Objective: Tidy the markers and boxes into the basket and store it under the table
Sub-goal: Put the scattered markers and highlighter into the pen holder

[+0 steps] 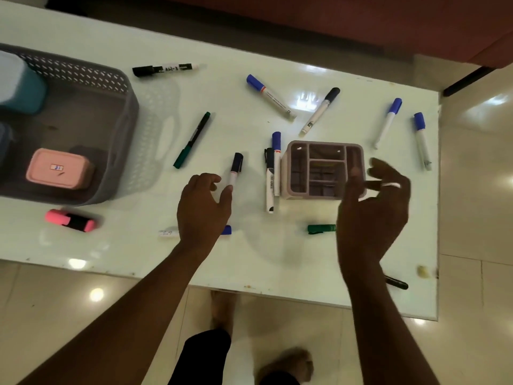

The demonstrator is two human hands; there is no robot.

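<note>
A grey perforated basket [122, 129] stands at the table's left end and holds a pink box [59, 168] and a teal box [20, 87]. Several markers lie scattered over the white table [222, 45]. A pinkish compartment organiser [323, 169] stands right of centre with two markers [273, 173] lying against its left side. My left hand [204, 207] hovers with relaxed fingers just short of a dark-capped marker [236, 170], holding nothing. My right hand [372, 209] is open, fingers spread, at the organiser's near right corner; whether it touches is unclear.
A pink highlighter [70, 220] lies in front of the basket. A green marker [322, 228] and a blue-capped one [226, 230] lie partly hidden under my hands. A black pen [397, 283] sits near the front edge. My feet stand on shiny floor tiles below.
</note>
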